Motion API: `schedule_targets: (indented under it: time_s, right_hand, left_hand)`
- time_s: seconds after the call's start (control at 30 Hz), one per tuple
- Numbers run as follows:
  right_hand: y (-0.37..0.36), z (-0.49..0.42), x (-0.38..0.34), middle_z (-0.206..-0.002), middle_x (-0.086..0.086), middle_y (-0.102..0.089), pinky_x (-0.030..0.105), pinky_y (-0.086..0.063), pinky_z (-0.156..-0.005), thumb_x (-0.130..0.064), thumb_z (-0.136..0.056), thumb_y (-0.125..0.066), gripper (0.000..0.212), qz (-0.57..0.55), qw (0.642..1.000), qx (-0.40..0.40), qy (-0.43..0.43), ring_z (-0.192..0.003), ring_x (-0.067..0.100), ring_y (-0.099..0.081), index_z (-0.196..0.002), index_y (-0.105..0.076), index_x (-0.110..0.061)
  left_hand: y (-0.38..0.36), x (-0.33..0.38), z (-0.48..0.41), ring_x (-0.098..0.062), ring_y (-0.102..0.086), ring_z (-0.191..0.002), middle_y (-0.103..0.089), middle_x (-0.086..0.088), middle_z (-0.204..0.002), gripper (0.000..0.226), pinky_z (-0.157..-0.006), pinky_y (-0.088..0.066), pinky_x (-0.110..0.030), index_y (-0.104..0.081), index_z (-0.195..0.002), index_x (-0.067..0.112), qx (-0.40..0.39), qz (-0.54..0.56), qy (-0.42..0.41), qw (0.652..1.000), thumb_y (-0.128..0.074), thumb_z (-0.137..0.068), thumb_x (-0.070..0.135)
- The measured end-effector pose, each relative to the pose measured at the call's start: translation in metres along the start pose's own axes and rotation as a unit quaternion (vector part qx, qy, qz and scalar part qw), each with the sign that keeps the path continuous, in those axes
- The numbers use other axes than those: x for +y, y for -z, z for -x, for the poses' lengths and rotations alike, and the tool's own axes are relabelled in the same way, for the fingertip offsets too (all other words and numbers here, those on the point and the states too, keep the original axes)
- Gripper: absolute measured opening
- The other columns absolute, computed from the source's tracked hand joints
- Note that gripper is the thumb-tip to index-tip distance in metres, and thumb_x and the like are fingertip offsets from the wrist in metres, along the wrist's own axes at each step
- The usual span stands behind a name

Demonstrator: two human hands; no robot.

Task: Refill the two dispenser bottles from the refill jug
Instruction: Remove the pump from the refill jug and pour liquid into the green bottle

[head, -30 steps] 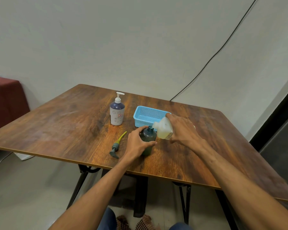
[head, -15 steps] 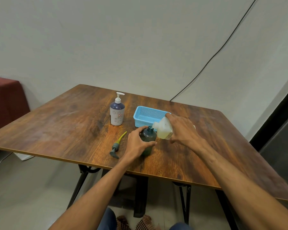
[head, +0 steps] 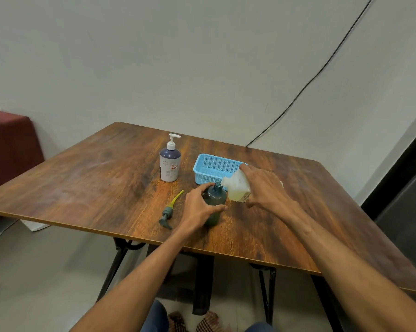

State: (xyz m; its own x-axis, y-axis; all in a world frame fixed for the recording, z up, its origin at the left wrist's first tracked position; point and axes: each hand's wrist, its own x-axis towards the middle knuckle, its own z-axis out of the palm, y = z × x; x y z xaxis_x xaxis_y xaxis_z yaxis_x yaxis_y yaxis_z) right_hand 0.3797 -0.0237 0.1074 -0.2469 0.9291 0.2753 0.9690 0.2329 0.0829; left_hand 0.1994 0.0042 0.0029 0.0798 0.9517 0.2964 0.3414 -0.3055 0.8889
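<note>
Tilting a white, translucent plastic refill jug (head: 237, 189) spout-down, the right hand (head: 264, 188) is gripping it from above with fingers curled over its body, and the pale liquid is pooling toward the lower end. The jug's spout is sitting right at the open neck of a dark green, round plastic dispenser bottle (head: 214, 200), which is standing upright on the brown wood-grain table (head: 82, 188) near its front edge. The left hand (head: 199, 208) is wrapping round that bottle, thumb across the near side and fingers round the far side, steadying it. Whether liquid is actually running is too small to tell.

That bottle's grey pump head with its yellow-green dip tube (head: 170, 209) is lying flat on the table just left of the left hand. The second dispenser (head: 170, 164), a white bottle with a dark blue shoulder and a white pump, is standing farther back with its pump on, so it is probably waiting its turn. A light blue plastic mesh basket (head: 211, 164) is sitting just behind the jug.

Doing this pour well, as I judge it, is calling for the spout centred over the narrow neck, a slowly increasing tilt, and the left hand pressing the bottle down against tipping. Reading the level through the dark wall is looking hard, so stopping early is seeming safer than overfilling.
</note>
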Motion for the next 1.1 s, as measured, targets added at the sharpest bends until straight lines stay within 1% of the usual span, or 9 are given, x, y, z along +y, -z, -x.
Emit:
schedule_targets:
  time_s: [0.1, 0.27, 0.33, 0.43, 0.57, 0.67, 0.83, 1.0, 1.1]
  right_hand:
    - [0.0004, 0.0002, -0.0005, -0.137, 0.005, -0.057, 0.047, -0.051, -0.094, -0.028, -0.062, -0.090, 0.093, 0.003, 1.000, -0.001, -0.003, -0.112, 0.026, -0.059, -0.139, -0.039, -0.019]
    - [0.0014, -0.0001, -0.0008, -0.138, 0.004, -0.057, 0.048, -0.050, -0.095, -0.027, -0.063, -0.089, 0.090, -0.001, 1.000, -0.004, -0.003, -0.113, 0.025, -0.059, -0.138, -0.039, -0.020]
    - [0.0017, -0.0006, -0.0008, -0.138, 0.004, -0.057, 0.047, -0.050, -0.094, -0.026, -0.063, -0.089, 0.089, 0.001, 1.000, -0.006, -0.003, -0.112, 0.026, -0.059, -0.137, -0.039, -0.020]
    - [0.0019, -0.0014, -0.0010, -0.136, 0.004, -0.057, 0.049, -0.051, -0.093, -0.027, -0.062, -0.089, 0.090, 0.008, 1.000, -0.008, -0.003, -0.110, 0.026, -0.060, -0.135, -0.039, -0.020]
    - [0.0023, -0.0014, -0.0013, -0.136, 0.004, -0.058, 0.049, -0.051, -0.094, -0.028, -0.063, -0.089, 0.089, 0.006, 1.000, -0.008, -0.004, -0.110, 0.026, -0.060, -0.136, -0.039, -0.021]
    - [0.0027, -0.0014, -0.0011, -0.135, 0.004, -0.058, 0.049, -0.051, -0.093, -0.028, -0.060, -0.091, 0.092, 0.014, 1.000, -0.009, -0.003, -0.110, 0.026, -0.060, -0.136, -0.039, -0.020]
    - [0.0042, -0.0013, -0.0015, -0.133, 0.004, -0.059, 0.049, -0.052, -0.090, -0.026, -0.058, -0.091, 0.092, 0.017, 1.000, -0.012, -0.002, -0.108, 0.027, -0.060, -0.134, -0.040, -0.020]
    - [0.0041, -0.0012, -0.0016, -0.132, 0.004, -0.059, 0.048, -0.051, -0.091, -0.026, -0.059, -0.091, 0.090, 0.018, 1.000, -0.012, -0.001, -0.108, 0.027, -0.060, -0.134, -0.041, -0.019]
    - [0.0046, -0.0017, -0.0021, -0.131, 0.003, -0.059, 0.048, -0.051, -0.091, -0.026, -0.058, -0.091, 0.091, 0.022, 1.000, -0.016, -0.003, -0.108, 0.027, -0.060, -0.134, -0.041, -0.020]
  left_hand:
    - [0.0004, 0.0006, 0.0002, -0.007, -0.055, -0.118, -0.063, 0.003, -0.131, 0.086, -0.106, -0.046, -0.029, -0.057, -0.135, 0.021, 0.001, 0.000, 0.000, 1.000, -0.094, -0.059, 0.035]
    - [0.0001, -0.0008, -0.0005, -0.010, -0.055, -0.122, -0.063, 0.004, -0.131, 0.088, -0.108, -0.046, -0.037, -0.056, -0.135, 0.024, 0.002, -0.002, 0.006, 1.000, -0.094, -0.057, 0.039]
    - [-0.0002, -0.0006, -0.0010, -0.011, -0.055, -0.122, -0.063, 0.003, -0.131, 0.088, -0.108, -0.046, -0.039, -0.056, -0.135, 0.024, 0.002, -0.003, 0.006, 1.000, -0.094, -0.057, 0.039]
    - [-0.0003, 0.0002, -0.0011, -0.010, -0.056, -0.119, -0.063, 0.002, -0.131, 0.086, -0.107, -0.047, -0.035, -0.057, -0.134, 0.022, 0.004, -0.002, 0.002, 1.000, -0.094, -0.058, 0.035]
    - [-0.0002, 0.0010, -0.0008, -0.008, -0.055, -0.118, -0.063, 0.003, -0.131, 0.086, -0.106, -0.046, -0.031, -0.057, -0.135, 0.022, 0.002, -0.003, 0.002, 1.000, -0.094, -0.058, 0.035]
    - [-0.0003, 0.0017, -0.0007, -0.005, -0.054, -0.117, -0.063, 0.004, -0.131, 0.087, -0.104, -0.045, -0.026, -0.056, -0.135, 0.022, 0.000, -0.003, 0.002, 1.000, -0.094, -0.058, 0.035]
    - [0.0002, 0.0018, 0.0003, -0.007, -0.055, -0.118, -0.063, 0.003, -0.131, 0.086, -0.105, -0.046, -0.028, -0.057, -0.135, 0.022, -0.001, -0.002, -0.001, 1.000, -0.094, -0.058, 0.035]
    - [0.0008, 0.0037, 0.0011, -0.004, -0.053, -0.113, -0.064, 0.003, -0.129, 0.085, -0.101, -0.044, -0.023, -0.057, -0.134, 0.020, 0.000, 0.001, 0.000, 1.000, -0.094, -0.058, 0.034]
    - [0.0010, 0.0040, 0.0015, -0.005, -0.054, -0.115, -0.063, 0.003, -0.130, 0.086, -0.100, -0.043, -0.021, -0.057, -0.135, 0.020, -0.002, 0.002, 0.003, 1.000, -0.094, -0.059, 0.033]
